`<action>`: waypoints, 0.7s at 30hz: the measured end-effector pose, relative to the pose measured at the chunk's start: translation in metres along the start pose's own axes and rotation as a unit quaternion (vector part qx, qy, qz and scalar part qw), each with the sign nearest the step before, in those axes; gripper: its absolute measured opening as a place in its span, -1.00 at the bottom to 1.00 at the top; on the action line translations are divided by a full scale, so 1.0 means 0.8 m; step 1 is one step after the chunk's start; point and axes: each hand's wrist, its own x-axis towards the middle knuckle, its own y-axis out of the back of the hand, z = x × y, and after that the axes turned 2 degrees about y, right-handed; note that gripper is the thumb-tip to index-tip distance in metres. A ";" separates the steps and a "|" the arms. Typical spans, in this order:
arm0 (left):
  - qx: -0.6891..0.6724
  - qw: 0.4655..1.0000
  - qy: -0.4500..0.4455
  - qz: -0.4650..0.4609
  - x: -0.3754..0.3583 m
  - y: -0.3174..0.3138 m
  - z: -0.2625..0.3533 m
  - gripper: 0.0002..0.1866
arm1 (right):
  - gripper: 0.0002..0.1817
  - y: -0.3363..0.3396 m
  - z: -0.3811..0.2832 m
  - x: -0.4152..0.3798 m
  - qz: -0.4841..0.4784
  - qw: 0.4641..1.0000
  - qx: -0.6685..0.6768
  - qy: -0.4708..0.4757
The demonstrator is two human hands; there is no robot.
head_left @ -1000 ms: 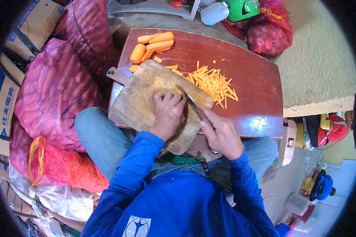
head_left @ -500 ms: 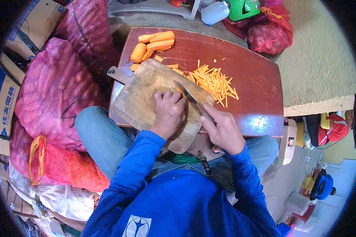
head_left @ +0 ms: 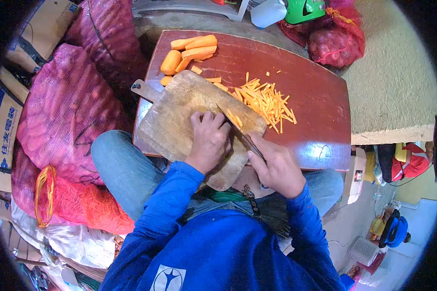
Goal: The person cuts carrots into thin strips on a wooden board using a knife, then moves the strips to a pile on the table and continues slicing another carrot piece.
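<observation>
On a worn wooden cutting board (head_left: 170, 119) with a handle at its left, my left hand (head_left: 210, 141) presses down with curled fingers. The carrot piece under those fingers is almost wholly hidden. My right hand (head_left: 276, 166) grips a knife (head_left: 246, 139), its blade down on the board right beside my left fingertips. A few fresh carrot strips (head_left: 234, 118) lie along the blade's far side. Past the board's edge is a loose heap of carrot sticks (head_left: 267, 103). Peeled carrots (head_left: 195, 48) sit at the table's far left, with small offcuts (head_left: 213, 80) near the board.
The board rests on a reddish-brown table (head_left: 315, 111) and overhangs its near edge toward my lap. Big mesh sacks of carrots (head_left: 68, 111) stand at the left. Beyond the table are a mesh bag (head_left: 336, 46), a green container (head_left: 303, 9) and a concrete ledge (head_left: 388, 72).
The knife has come down and its handle has shifted slightly toward me. Several cut strips now show on the board beside the blade. My left hand has hardly moved.
</observation>
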 end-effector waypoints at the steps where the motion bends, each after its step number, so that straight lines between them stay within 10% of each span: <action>1: -0.002 1.000 -0.001 -0.002 0.000 -0.001 0.001 -0.78 | -0.50 -0.003 0.002 0.001 -0.008 1.000 -0.009 -0.010; 21: -0.024 0.999 0.003 0.027 0.002 -0.001 0.000 -0.81 | -0.54 -0.005 0.005 0.008 -0.002 0.996 0.071 -0.053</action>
